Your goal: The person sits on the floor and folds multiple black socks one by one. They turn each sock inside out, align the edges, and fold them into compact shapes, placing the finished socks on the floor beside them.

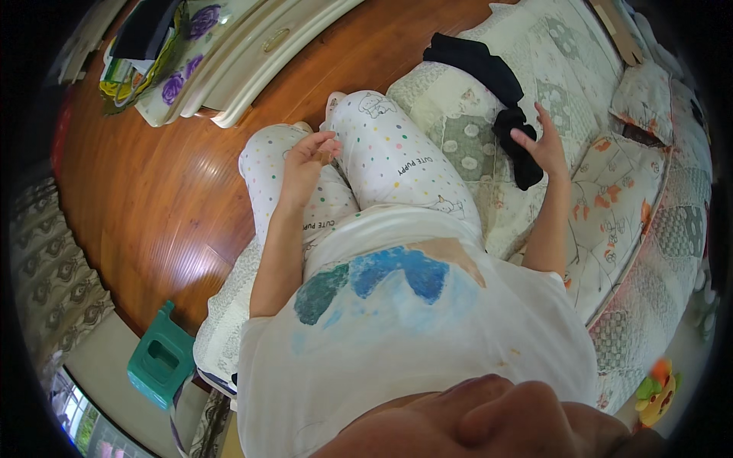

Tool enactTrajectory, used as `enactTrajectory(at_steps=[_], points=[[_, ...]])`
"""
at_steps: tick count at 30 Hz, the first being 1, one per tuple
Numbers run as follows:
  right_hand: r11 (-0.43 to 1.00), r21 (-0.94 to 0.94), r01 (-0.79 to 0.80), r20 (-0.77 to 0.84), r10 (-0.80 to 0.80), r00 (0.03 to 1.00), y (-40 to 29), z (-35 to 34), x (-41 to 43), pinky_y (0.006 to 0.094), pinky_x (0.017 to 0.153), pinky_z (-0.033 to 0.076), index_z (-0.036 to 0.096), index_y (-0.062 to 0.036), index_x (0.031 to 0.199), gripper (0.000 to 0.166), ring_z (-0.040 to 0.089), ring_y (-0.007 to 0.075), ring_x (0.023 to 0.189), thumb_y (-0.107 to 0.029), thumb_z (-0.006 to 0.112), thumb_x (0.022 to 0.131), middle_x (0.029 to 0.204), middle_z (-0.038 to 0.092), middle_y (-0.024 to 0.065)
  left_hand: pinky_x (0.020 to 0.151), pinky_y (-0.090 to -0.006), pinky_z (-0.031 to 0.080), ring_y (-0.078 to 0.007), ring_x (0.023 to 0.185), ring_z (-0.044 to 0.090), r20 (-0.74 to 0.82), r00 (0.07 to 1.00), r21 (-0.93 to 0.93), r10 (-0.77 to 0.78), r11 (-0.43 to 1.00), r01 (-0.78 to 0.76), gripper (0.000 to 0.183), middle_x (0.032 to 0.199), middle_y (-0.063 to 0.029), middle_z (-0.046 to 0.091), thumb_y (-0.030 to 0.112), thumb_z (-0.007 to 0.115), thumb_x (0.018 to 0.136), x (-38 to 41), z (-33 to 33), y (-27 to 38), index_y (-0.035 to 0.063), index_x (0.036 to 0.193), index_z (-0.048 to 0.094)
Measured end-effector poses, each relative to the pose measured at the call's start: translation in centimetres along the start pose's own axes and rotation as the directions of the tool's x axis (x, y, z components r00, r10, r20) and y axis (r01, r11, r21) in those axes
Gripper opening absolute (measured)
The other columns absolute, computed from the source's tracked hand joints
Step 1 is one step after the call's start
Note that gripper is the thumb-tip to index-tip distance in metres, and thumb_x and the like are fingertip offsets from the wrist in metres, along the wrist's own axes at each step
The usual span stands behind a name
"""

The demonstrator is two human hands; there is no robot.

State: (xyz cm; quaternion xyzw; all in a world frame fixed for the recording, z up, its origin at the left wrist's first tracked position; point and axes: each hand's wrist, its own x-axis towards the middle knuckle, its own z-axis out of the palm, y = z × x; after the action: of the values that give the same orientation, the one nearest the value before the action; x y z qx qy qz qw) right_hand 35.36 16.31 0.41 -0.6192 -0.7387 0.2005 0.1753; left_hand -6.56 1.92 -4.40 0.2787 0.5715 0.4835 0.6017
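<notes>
My left hand (311, 161) hovers over my lap, fingers loosely curled, with nothing visible in them. At the right, my right hand (544, 143) is spread, its thumb apart from the fingers. The thumb overlaps a crumpled black cloth piece (525, 163), perhaps a rolled sock; whether it touches is unclear. Just beyond lies a folded black garment (478, 63), its near end meeting the crumpled piece. Both rest on a patchwork quilt (498, 212) in pale and grey-green patches. White dotted trousers (395, 154) cover my legs as I sit on the bed's edge.
A cream cabinet with a drawer (275, 46) stands ahead on the wood floor (143, 212), bags and dark items on its floral top. A green plastic stool (162, 358) is at the lower left. Floral-print bedding (615, 194) lies to the right, near a stuffed toy (657, 398).
</notes>
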Motion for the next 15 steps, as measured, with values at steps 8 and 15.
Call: enactTrajectory(at_steps=[8,15], points=[[0.916,-0.377,0.137,-0.129,-0.199,0.971,-1.1,6.2,9.3,0.0423,0.09,0.041,0.048,-0.0179,0.123,0.058,0.049,0.0349,0.108,-0.018,0.066,0.068,0.118,0.051,0.0172,0.076,-0.0257,0.046,-0.013,0.082,0.057,0.024,0.999,-0.004,0.031,1.0,-0.031,0.026,0.094,-0.0072,0.061,0.016,0.055,0.088,0.2,-0.1,-0.6,-0.0008,0.108,0.055],[0.985,-0.157,-0.076,-0.125,0.056,0.991,0.6,9.6,11.0,0.0355,0.083,0.046,0.054,-0.0138,0.117,0.047,0.057,0.0273,0.097,-0.011,0.06,0.071,0.11,0.058,0.0136,0.077,-0.0263,0.046,-0.0134,0.082,0.057,0.022,0.998,-0.039,0.066,0.997,-0.066,0.027,0.093,-0.0075,0.061,0.016,0.056,0.087,0.2,-0.6,-1.2,-0.0011,0.108,0.055]])
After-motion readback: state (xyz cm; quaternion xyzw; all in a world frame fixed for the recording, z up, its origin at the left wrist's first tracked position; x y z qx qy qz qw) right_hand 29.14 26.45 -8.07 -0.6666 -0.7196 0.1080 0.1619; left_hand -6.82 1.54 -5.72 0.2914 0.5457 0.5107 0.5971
